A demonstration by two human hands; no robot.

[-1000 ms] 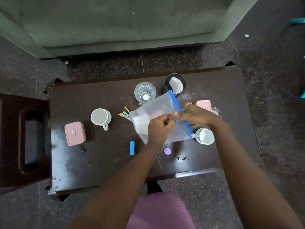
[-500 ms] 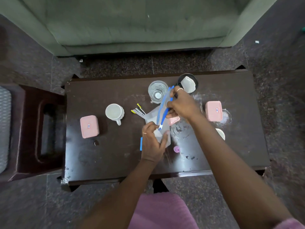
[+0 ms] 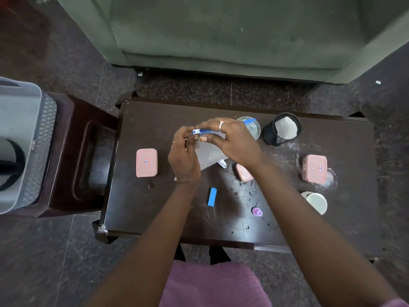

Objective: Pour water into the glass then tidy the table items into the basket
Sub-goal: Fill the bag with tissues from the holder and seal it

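Observation:
Both hands hold a clear zip bag [image 3: 209,155] with a blue seal strip above the dark table [image 3: 345,134]. My left hand [image 3: 183,156] pinches the strip's left end, and my right hand [image 3: 230,140] grips the strip beside it. The bag hangs down between them with small items inside. A glass of water [image 3: 254,127] stands just behind my right hand, partly hidden. The grey basket [image 3: 24,142] sits on a dark stool [image 3: 81,156] at the far left.
On the table lie two pink boxes [image 3: 146,162] [image 3: 314,168], a small pink case [image 3: 244,172], a blue strip [image 3: 212,196], a purple cap [image 3: 256,212], a white mug [image 3: 317,202] and a black mesh cup [image 3: 282,128] with paper. A green sofa [image 3: 232,34] stands behind.
The view has shifted right, bringing the basket into sight. Both hands have moved together onto the bag's blue seal strip, and the bag now hangs narrower beneath them.

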